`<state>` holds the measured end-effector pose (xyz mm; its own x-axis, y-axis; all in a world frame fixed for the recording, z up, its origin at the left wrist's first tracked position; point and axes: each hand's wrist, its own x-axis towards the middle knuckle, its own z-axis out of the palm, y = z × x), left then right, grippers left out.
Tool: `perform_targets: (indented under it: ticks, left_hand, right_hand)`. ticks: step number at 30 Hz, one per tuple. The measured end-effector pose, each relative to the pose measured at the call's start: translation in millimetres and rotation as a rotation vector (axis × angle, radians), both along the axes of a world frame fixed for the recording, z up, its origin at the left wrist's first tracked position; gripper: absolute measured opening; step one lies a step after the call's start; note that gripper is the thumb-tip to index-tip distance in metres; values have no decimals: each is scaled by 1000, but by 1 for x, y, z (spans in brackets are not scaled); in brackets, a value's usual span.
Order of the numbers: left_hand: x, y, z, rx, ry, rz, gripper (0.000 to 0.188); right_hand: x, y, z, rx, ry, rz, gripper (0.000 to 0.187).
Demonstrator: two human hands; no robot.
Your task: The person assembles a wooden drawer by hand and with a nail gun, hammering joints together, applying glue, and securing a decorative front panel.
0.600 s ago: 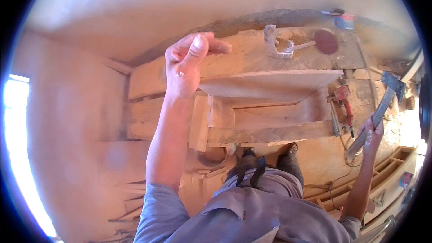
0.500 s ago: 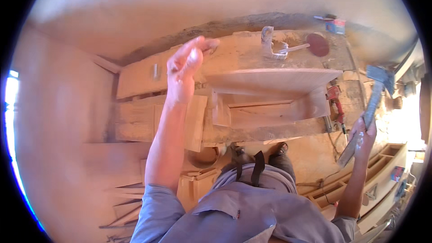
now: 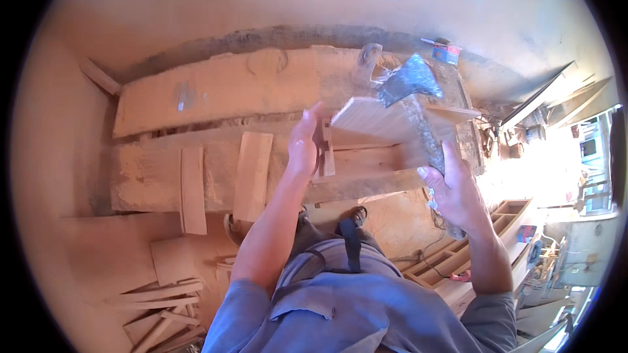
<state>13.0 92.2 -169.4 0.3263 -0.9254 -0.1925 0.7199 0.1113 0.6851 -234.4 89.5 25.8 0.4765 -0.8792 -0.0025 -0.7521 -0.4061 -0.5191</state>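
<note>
My right hand [image 3: 456, 189] is wrapped round the handle of a hatchet [image 3: 424, 132]. Its broad metal head [image 3: 411, 82] is raised over the right part of a wooden box [image 3: 373, 119] on the workbench. My left hand [image 3: 303, 147] is at the left end of that box, fingers stretched out along the notched end board [image 3: 327, 150]. Whether the palm presses on the board cannot be made out. The hatchet and my right forearm hide part of the box's right end.
Two loose boards [image 3: 254, 173] lie on the workbench [image 3: 147, 180] left of the box. A small blue and red box [image 3: 446, 54] stands at the back. Wood offcuts [image 3: 157, 301] are piled on the floor at lower left; a long wooden frame with compartments [image 3: 497, 222] lies at right.
The hatchet has swung from far right inward over the box. My left hand has come down from above the bench to the box's left end, its fingers straightening. The view has shifted.
</note>
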Motion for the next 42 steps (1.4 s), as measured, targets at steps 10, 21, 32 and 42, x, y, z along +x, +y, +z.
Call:
perform_targets:
  ticks: [10,21,32,42]
  left_hand:
    - [-3,3,0,-36,49,54,59]
    - [-3,1,-15,-3,-69,83,63]
    - [-2,4,-9,3,-84,91,66]
    - [-4,10,-3,20,-206,85,66]
  right_hand:
    - [15,4,-16,-47,-6,18,34]
    - [20,3,-6,207,-70,-91,37]
    - [22,5,-5,240,-216,-75,36]
    - [20,6,-40,114,-70,91,35]
